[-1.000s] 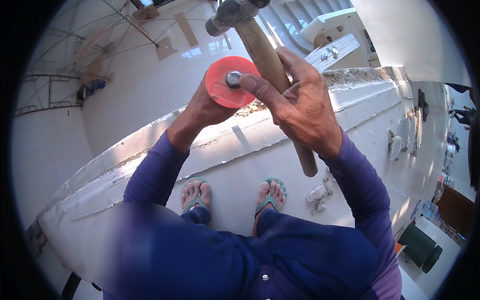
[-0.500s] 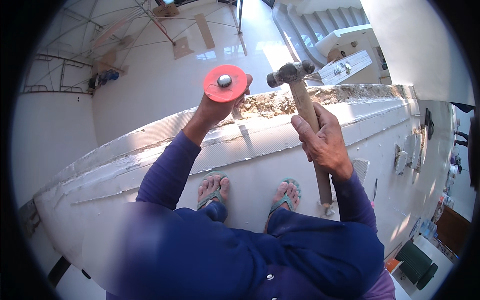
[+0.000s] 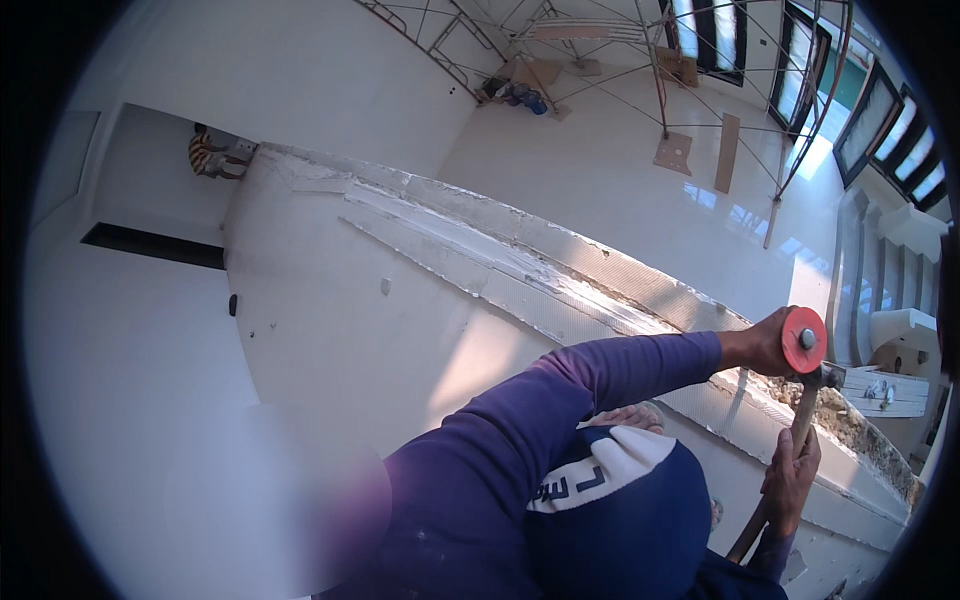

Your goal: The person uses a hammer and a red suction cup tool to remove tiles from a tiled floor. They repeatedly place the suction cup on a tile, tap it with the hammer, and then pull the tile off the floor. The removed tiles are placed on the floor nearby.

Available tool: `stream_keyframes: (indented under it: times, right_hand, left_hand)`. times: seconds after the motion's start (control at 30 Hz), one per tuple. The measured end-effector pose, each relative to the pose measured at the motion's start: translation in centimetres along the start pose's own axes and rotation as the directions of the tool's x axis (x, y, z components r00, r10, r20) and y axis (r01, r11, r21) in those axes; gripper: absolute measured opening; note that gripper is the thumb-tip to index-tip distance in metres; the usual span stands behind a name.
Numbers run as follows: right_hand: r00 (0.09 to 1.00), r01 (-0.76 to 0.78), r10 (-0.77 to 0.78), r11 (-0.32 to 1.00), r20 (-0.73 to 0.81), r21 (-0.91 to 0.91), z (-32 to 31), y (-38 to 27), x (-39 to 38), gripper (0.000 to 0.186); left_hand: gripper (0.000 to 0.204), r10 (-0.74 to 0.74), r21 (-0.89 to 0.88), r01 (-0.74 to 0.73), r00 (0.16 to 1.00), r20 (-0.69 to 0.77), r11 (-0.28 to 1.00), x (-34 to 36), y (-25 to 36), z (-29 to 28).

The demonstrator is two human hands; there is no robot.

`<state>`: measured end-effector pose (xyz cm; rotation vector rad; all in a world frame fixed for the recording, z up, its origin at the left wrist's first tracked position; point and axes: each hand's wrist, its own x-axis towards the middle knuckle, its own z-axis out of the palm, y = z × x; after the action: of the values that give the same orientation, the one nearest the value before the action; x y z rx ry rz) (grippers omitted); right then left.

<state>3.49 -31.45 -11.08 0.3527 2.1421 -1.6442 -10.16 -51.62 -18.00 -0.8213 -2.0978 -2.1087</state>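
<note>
My left hand (image 3: 766,342) is wrapped round a chisel whose red round hand guard (image 3: 792,352) and metal striking end face up. Its tip is hidden below the guard. My right hand (image 3: 790,482) grips the wooden handle of a ball-peen hammer (image 3: 803,412). The hammer's dark head lies just below the guard, partly behind it; whether they touch I cannot tell. Both hands are over the rough, broken masonry (image 3: 848,428) along the ledge's edge. A purple sleeve covers my left arm, and one of my feet shows partly beneath it.
A long white ledge (image 3: 450,262) with a chipped edge runs from upper left to lower right. Beyond its edge lies a lower floor (image 3: 600,190) with scaffolding (image 3: 650,60) and cardboard pieces (image 3: 728,150). Curved stairs (image 3: 895,275) stand at right. Another person (image 3: 203,155) in stripes is far left.
The view has swung left, so both hands now appear at the right. The hammer head has come from beside the chisel to just under its guard. Both tools stay held.
</note>
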Motion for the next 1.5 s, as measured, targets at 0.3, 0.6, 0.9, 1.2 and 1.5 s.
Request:
stream_keyframes:
  times: [0.3, 0.6, 0.9, 1.2, 1.5]
  right_hand:
    - [0.980, 0.078, -0.050, 0.988, -0.194, 0.135, -2.3, 3.1, 0.9, 0.023]
    - [0.943, 0.102, 0.035, 0.917, -0.332, 0.386, -3.9, 2.3, -0.6, 0.018]
    - [0.946, 0.011, 0.068, 0.970, -0.316, 0.243, -5.3, 5.4, -1.2, 0.027]
    - [0.936, 0.152, -0.091, 0.976, -0.339, 0.158, -8.4, 2.0, -0.1, 0.028]
    - [0.747, 0.585, -0.369, 0.760, -0.553, 0.283, -7.6, -3.6, -0.6, 0.030]
  left_hand:
    - [0.030, -0.038, 0.062, 0.024, 0.970, 0.239, 0.998, 4.8, 3.0, 0.2]
    - [0.028, -0.423, -0.049, 0.431, 0.897, 0.126, 0.901, 10.1, 0.3, 1.8]
    - [0.018, -0.553, 0.036, 0.576, 0.763, 0.336, 0.816, 7.4, -2.5, 3.1]
    - [0.018, -0.516, 0.304, 0.424, 0.773, 0.369, 0.853, 5.3, -5.2, 2.6]
    - [0.023, -0.520, 0.356, 0.397, 0.758, 0.393, 0.846, 4.8, -4.4, 3.2]
